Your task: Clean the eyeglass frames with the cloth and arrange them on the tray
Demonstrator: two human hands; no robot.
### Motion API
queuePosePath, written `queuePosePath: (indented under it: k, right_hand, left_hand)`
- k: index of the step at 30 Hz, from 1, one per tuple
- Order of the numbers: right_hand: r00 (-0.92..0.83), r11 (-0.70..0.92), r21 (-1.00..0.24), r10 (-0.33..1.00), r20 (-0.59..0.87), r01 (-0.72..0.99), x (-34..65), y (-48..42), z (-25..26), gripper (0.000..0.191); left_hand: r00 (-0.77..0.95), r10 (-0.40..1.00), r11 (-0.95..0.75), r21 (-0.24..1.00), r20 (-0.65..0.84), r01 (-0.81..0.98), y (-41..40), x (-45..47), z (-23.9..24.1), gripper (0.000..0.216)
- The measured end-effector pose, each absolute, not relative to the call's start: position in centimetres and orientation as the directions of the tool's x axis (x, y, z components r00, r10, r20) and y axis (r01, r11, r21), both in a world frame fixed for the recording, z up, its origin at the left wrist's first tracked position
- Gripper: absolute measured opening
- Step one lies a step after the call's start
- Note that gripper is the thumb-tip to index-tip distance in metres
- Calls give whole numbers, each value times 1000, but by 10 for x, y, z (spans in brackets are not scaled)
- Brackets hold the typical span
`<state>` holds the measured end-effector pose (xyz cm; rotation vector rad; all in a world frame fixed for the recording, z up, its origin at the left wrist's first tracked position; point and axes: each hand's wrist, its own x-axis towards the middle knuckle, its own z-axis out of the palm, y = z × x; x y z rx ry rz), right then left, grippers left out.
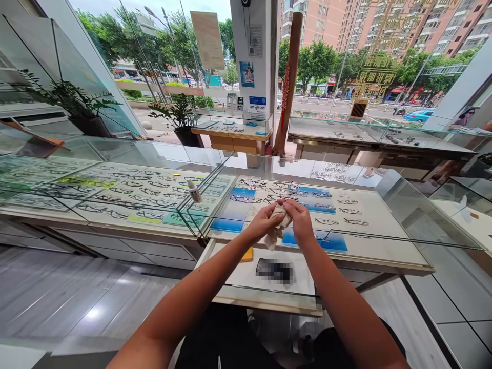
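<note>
Both of my hands meet above the glass display case, pinching a crumpled off-white cloth between them. My left hand grips its left side with closed fingers, and my right hand closes on its right side near the top. Whether a pair of glasses is wrapped in the cloth, I cannot tell. Below the hands, a pulled-out drawer holds a dark, blurred-out rectangular object and a yellow item partly behind my left forearm.
A small white bottle stands on the glass top to the left. Rows of eyeglasses lie inside the glass case, some on blue boards. Potted plants and a wooden post stand farther back by the windows.
</note>
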<state>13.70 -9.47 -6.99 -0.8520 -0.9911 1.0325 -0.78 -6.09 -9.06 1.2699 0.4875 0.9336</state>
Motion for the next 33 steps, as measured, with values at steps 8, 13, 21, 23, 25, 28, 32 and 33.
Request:
queuePosePath:
  k: [8,13,21,23,25,28,32,33]
  right_hand:
    - [208,354,-913,926,314,-201,135,-96,-70,19]
    - [278,337,-910,922,268,-242,139,-96,-69,19]
    - [235,425,-893,892,386,-145,133,-100,-70,19]
    - [271,450,-884,873,405,-129,136,-101,-70,20]
    - [335,466,-876,851,405,-126,142,-101,-66,21]
    - [433,482,-867,814,387,-131,156,-103,-58,21]
    - [507,508,-850,775,378,-143,172,-109,-46,22]
    - [513,517,-844,769,382,-146,175,-112,-42,22]
  left_hand:
    - [466,864,-41,948,192,-315,-56,-3,-94,58]
    - [664,729,71,947,165,-312,-61,-8,-91,54]
    - [507,845,11,941,172,-338,-62,1,-94,57]
    - [529,835,27,949,152,-314,-62,2,-95,59]
    - [527,834,-25,964,166,-264,-63,1,-95,59]
    - [512,823,-211,969,246,-127,-64,-3,-91,58]
    - [667,719,-290,956,195,33,-69,-7,-91,59]
    - [714,685,-288,954,149,78,-70,-8,-93,58]
